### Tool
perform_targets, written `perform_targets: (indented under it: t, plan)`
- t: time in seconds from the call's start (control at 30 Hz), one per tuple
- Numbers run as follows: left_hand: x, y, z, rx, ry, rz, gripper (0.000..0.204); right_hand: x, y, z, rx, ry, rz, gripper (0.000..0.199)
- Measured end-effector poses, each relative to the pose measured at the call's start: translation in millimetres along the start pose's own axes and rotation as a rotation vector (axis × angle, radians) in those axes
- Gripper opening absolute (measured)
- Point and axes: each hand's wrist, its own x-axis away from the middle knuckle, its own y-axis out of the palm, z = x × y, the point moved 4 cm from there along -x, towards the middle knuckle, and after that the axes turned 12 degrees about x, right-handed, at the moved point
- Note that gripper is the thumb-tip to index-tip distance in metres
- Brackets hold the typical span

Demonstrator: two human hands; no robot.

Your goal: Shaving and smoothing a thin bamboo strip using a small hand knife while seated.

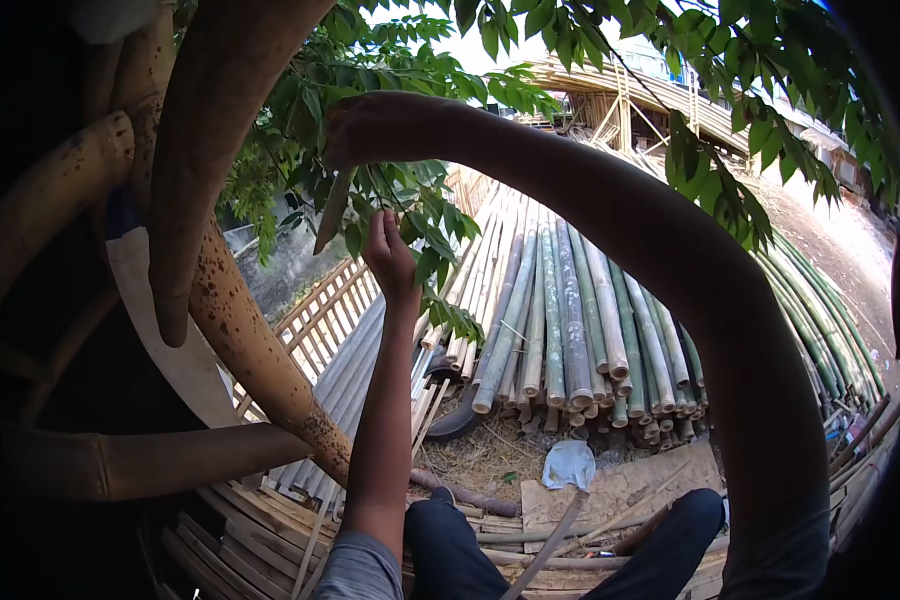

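Observation:
My right arm arches across the upper part of the view, and my right hand (355, 128) is closed among the leaves. Below that fist a flat, pointed blade, apparently a knife (333, 212), hangs downward; its handle is hidden in the grip. My left hand (390, 252) is raised just below and to the right of the blade, its fingers pinched together against a leafy twig (432, 232). The twig's green leaves hang around both hands and partly cover the fingers. The blade and the left fingers are apart.
A large stack of bamboo poles (570, 300) lies ahead. Thick bamboo poles (250, 330) form a frame close on the left. Bamboo strips (260, 530) and a white plastic bag (569, 465) lie near my legs. More leafy branches (705, 170) hang at upper right.

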Motion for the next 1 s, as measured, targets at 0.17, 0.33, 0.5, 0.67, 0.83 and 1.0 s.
perform_targets:
  t: [0.17,0.33,0.5,0.67,0.83,1.0]
  plan:
    - [-11,1,-2,0.031,0.096,0.003,0.026,-8,22,20,0.013,0.006,-0.109,0.003]
    - [-14,-9,-23,0.35,-0.232,-0.033,0.024,-12,28,22,-0.066,-0.024,-0.21,0.003]
    - [-10,-8,-33,0.678,-0.341,0.023,0.019,-12,39,21,-0.236,0.117,-0.201,0.004]
    - [12,8,-35,0.803,-0.464,0.074,0.017,0,55,7,-0.207,-0.004,0.157,0.009]
    - [52,54,-21,0.967,-0.629,-0.01,0.014,-2,61,4,-0.333,0.246,0.074,0.015]
    - [41,61,-24,0.808,-0.414,0.043,0.026,-17,44,24,-0.208,0.373,-0.176,0.006]
